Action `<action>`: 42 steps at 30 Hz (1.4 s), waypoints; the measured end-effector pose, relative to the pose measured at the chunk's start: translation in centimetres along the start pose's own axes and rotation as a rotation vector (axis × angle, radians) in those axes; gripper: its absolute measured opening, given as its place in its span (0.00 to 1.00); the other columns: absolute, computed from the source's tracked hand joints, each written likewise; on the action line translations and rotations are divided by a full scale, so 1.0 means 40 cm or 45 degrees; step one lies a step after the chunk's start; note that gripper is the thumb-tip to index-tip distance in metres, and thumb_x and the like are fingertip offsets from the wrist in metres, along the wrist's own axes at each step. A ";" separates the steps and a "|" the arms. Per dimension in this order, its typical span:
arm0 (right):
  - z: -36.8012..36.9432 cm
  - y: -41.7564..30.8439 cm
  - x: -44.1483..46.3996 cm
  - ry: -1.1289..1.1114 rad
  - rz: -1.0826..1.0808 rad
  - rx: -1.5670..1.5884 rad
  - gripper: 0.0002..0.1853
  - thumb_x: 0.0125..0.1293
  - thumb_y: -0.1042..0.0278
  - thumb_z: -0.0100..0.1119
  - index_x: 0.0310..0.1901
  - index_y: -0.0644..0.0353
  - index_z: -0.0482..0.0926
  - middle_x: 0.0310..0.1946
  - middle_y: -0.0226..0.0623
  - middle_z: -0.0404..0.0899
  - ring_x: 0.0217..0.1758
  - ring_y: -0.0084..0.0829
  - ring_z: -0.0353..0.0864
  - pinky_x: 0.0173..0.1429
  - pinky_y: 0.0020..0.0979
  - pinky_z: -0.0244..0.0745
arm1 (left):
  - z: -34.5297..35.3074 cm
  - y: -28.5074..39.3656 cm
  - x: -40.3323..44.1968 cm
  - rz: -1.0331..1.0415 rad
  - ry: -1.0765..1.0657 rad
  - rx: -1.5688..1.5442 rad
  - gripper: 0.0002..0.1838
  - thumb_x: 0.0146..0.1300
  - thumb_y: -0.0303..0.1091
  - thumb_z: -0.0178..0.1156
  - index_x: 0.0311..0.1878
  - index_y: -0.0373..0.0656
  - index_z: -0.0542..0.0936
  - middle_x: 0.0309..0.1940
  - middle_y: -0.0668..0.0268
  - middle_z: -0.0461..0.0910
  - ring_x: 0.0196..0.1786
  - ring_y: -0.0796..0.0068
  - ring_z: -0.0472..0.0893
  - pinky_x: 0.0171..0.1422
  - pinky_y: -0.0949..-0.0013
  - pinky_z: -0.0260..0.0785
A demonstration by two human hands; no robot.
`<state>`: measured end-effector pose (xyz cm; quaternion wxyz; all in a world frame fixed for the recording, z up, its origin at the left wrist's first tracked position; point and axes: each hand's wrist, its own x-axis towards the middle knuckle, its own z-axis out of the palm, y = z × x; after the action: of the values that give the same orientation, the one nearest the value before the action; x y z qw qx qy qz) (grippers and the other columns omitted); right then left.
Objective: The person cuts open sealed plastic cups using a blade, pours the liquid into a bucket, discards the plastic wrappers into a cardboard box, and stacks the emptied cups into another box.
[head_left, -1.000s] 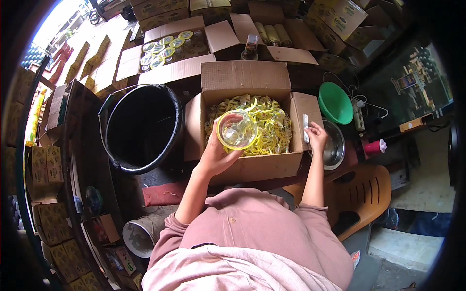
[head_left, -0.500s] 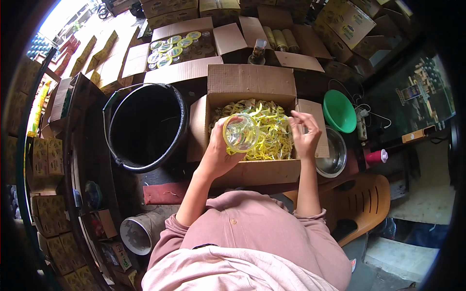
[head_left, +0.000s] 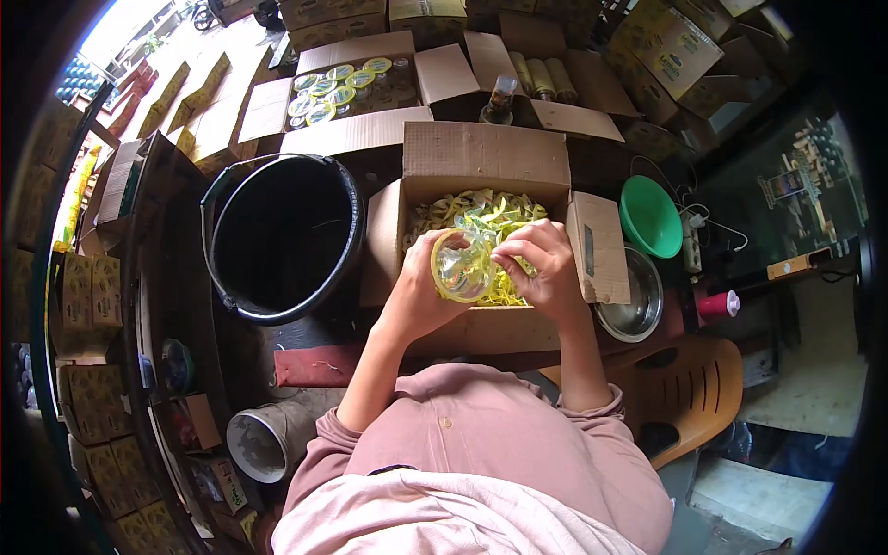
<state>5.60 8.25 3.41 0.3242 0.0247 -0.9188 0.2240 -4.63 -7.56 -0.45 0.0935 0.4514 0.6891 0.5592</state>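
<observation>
Right hand point(head_left: 544, 270) now brought to rim of clear cup point(head_left: 462, 270) gripped by left hand point(head_left: 416, 289) — both hands engaged; right's pinch unclear.

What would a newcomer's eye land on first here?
Probably the heap of yellow strips in the open cardboard box, mid-view. Above the box's near side, the left hand holds a clear cup, with the right hand at its rim. The black bucket left of the box and green bowl to its right also stand out.
</observation>
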 end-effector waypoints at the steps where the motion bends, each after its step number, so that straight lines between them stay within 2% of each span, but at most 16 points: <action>1: 0.002 -0.012 0.002 -0.003 -0.031 -0.056 0.06 0.50 0.70 0.64 0.29 0.57 0.77 0.28 0.32 0.75 0.36 0.32 0.73 0.44 0.33 0.64 | 0.001 -0.001 0.000 -0.033 0.012 -0.035 0.35 0.39 0.29 0.69 0.52 0.39 0.65 0.43 0.57 0.72 0.51 0.57 0.72 0.57 0.62 0.63; 7: 0.027 -0.003 -0.005 -0.062 -0.023 -0.161 0.06 0.53 0.72 0.59 0.32 0.58 0.73 0.30 0.35 0.73 0.36 0.36 0.73 0.44 0.35 0.64 | -0.026 0.024 0.012 0.009 -0.192 -0.080 0.28 0.39 0.30 0.70 0.46 0.37 0.69 0.39 0.58 0.74 0.44 0.61 0.76 0.51 0.65 0.68; 10: 0.024 0.010 0.004 -0.016 0.014 -0.136 0.06 0.54 0.72 0.58 0.32 0.59 0.72 0.30 0.36 0.73 0.36 0.37 0.72 0.44 0.35 0.64 | -0.019 0.019 0.013 0.058 -0.190 -0.175 0.27 0.39 0.31 0.70 0.44 0.36 0.71 0.39 0.58 0.74 0.42 0.61 0.77 0.50 0.66 0.69; 13: 0.023 0.019 0.016 0.064 0.078 -0.131 0.05 0.55 0.73 0.58 0.31 0.60 0.72 0.30 0.36 0.73 0.35 0.37 0.73 0.43 0.35 0.64 | -0.020 0.018 0.016 0.029 -0.212 -0.200 0.27 0.38 0.28 0.70 0.45 0.36 0.72 0.38 0.62 0.75 0.42 0.73 0.76 0.50 0.71 0.68; 15: 0.023 0.023 0.020 0.127 0.144 -0.133 0.04 0.55 0.73 0.58 0.31 0.61 0.73 0.30 0.37 0.74 0.36 0.37 0.74 0.44 0.35 0.65 | -0.023 0.018 0.016 0.005 -0.221 -0.260 0.27 0.38 0.28 0.70 0.45 0.36 0.72 0.38 0.62 0.75 0.42 0.73 0.76 0.49 0.72 0.68; 19: 0.005 0.020 0.011 0.026 0.401 0.435 0.05 0.57 0.71 0.58 0.29 0.63 0.77 0.32 0.38 0.77 0.40 0.37 0.76 0.45 0.33 0.68 | -0.031 0.017 0.020 -0.024 -0.209 -0.306 0.25 0.39 0.30 0.69 0.43 0.36 0.72 0.37 0.61 0.74 0.41 0.70 0.76 0.49 0.70 0.69; 22: 0.014 0.033 -0.007 0.086 0.373 0.325 0.06 0.54 0.70 0.60 0.27 0.63 0.78 0.33 0.37 0.78 0.41 0.36 0.75 0.46 0.33 0.68 | -0.035 0.015 0.023 -0.028 -0.165 -0.324 0.25 0.40 0.29 0.69 0.43 0.36 0.72 0.36 0.62 0.74 0.41 0.72 0.76 0.49 0.71 0.68; 25: 0.059 0.093 -0.049 0.018 0.353 0.003 0.04 0.51 0.70 0.61 0.26 0.61 0.80 0.35 0.35 0.78 0.44 0.35 0.74 0.50 0.36 0.66 | -0.036 0.012 0.023 -0.070 -0.164 -0.353 0.25 0.40 0.28 0.69 0.44 0.36 0.71 0.37 0.63 0.74 0.41 0.74 0.75 0.49 0.71 0.68; 26: 0.079 0.119 -0.073 -0.125 0.432 -0.061 0.05 0.47 0.71 0.62 0.28 0.56 0.81 0.42 0.33 0.76 0.50 0.34 0.71 0.56 0.37 0.62 | -0.035 0.011 0.021 -0.065 -0.163 -0.365 0.25 0.40 0.28 0.68 0.45 0.36 0.71 0.37 0.63 0.74 0.41 0.74 0.75 0.49 0.72 0.68; 28: 0.112 0.144 -0.109 -0.344 0.449 -0.318 0.07 0.44 0.71 0.64 0.29 0.52 0.81 0.48 0.34 0.72 0.54 0.35 0.69 0.60 0.37 0.59 | -0.036 0.007 0.022 -0.052 -0.153 -0.384 0.25 0.41 0.27 0.68 0.45 0.36 0.71 0.37 0.63 0.74 0.41 0.75 0.75 0.49 0.72 0.68; 31: 0.125 0.160 -0.136 -0.394 0.505 -0.372 0.10 0.43 0.71 0.65 0.31 0.50 0.81 0.50 0.34 0.70 0.57 0.35 0.66 0.62 0.37 0.58 | -0.041 -0.011 0.018 -0.109 -0.128 -0.347 0.26 0.41 0.27 0.68 0.47 0.36 0.70 0.37 0.64 0.74 0.42 0.76 0.75 0.49 0.73 0.69; 34: 0.123 0.185 -0.146 -0.296 0.657 -0.117 0.12 0.43 0.71 0.65 0.33 0.50 0.81 0.48 0.35 0.71 0.56 0.37 0.67 0.61 0.38 0.58 | -0.047 -0.036 0.014 -0.156 -0.028 -0.415 0.27 0.42 0.25 0.68 0.48 0.36 0.70 0.38 0.64 0.74 0.43 0.76 0.75 0.49 0.74 0.69; 35: 0.125 0.196 -0.151 -0.229 0.620 -0.057 0.13 0.44 0.72 0.65 0.36 0.53 0.80 0.47 0.36 0.72 0.52 0.34 0.72 0.56 0.36 0.65 | -0.047 -0.045 0.013 -0.183 -0.011 -0.454 0.27 0.43 0.24 0.68 0.49 0.36 0.69 0.39 0.64 0.74 0.44 0.76 0.75 0.48 0.74 0.69; 38: 0.121 0.190 -0.145 -0.049 0.873 0.355 0.16 0.47 0.80 0.61 0.40 0.58 0.78 0.46 0.37 0.72 0.49 0.29 0.75 0.50 0.29 0.71 | -0.039 -0.057 0.014 -0.162 0.091 -0.544 0.27 0.44 0.24 0.68 0.49 0.36 0.69 0.41 0.64 0.74 0.44 0.76 0.75 0.49 0.74 0.69; 39: 0.121 0.187 -0.142 0.009 0.951 0.496 0.16 0.48 0.82 0.59 0.42 0.59 0.77 0.46 0.38 0.72 0.48 0.28 0.76 0.48 0.27 0.73 | -0.041 -0.049 0.014 -0.170 0.085 -0.567 0.27 0.46 0.23 0.66 0.51 0.37 0.68 0.43 0.64 0.72 0.47 0.75 0.74 0.52 0.72 0.68; 42: 0.142 0.149 -0.135 0.121 0.760 0.583 0.25 0.47 0.84 0.60 0.51 0.59 0.73 0.49 0.37 0.71 0.54 0.32 0.74 0.54 0.28 0.72 | -0.023 -0.072 0.017 -0.170 0.226 -0.788 0.27 0.48 0.22 0.63 0.53 0.39 0.66 0.45 0.63 0.72 0.50 0.73 0.73 0.56 0.69 0.66</action>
<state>5.40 10.63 -6.12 0.2731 -0.1826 -0.7955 0.5091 -7.09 -7.59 -2.35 0.2024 0.3049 0.5200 0.7718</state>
